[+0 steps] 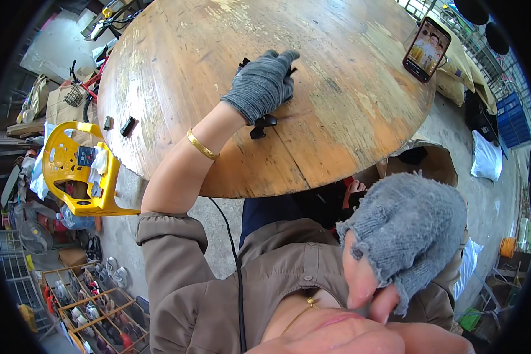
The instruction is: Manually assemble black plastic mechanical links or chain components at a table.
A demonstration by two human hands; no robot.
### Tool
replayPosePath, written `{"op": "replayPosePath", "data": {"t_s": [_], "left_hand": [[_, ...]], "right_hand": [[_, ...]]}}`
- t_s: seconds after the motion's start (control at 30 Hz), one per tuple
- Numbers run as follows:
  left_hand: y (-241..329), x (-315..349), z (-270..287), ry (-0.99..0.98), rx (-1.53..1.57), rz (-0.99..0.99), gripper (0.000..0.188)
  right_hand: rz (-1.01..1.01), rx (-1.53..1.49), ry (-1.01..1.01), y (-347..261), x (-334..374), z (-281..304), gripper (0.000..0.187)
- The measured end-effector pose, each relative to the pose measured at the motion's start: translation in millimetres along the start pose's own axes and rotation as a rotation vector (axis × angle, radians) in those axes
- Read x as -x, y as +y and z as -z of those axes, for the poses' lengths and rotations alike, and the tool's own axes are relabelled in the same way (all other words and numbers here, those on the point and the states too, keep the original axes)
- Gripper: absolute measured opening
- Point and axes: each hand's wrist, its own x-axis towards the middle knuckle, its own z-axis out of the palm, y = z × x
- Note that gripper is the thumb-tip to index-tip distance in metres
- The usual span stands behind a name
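Observation:
My left hand (261, 82), in a grey knit glove, rests on the round wooden table (348, 112) with its fingers bent over black plastic pieces. Parts of a black plastic piece (243, 62) stick out on both sides of it; the rest is hidden under the glove. Another black piece (262, 126) lies just below the wrist. Farther left are a dark oblong piece (128, 126) and a smaller one (107, 123). Raised close to the camera, my right hand (407, 233) wears a frayed grey glove with bare fingertips showing. Its fingers curl inward near my chin; anything within them is hidden.
A phone (428, 49) stands propped at the table's right edge. A yellow plastic chair (71, 171) with small items on it is at the left. A shoe rack (94, 307) and a fan (35, 236) stand lower left. A dark cable (235, 259) hangs down my front.

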Motion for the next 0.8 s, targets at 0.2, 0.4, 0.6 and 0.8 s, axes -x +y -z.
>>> {"op": "replayPosePath", "data": {"t_s": [0.2,0.4,0.6,0.8], "left_hand": [[24,-1,17,-0.188,0.969,0.206,0.024],[40,22,8,-0.321,0.12,-0.131,0.019],[38,18,16,-0.203,0.464,-0.031,0.024],[35,19,13,-0.308,0.678,0.133,0.029]], "right_hand": [[-0.17,0.201,0.186,-14,2,6,0.02],[-0.511,0.954,0.632,30,22,85,0.018],[-0.674,0.925,0.712,68,36,114,0.019],[-0.675,0.638,0.728,62,24,108,0.019]]}}
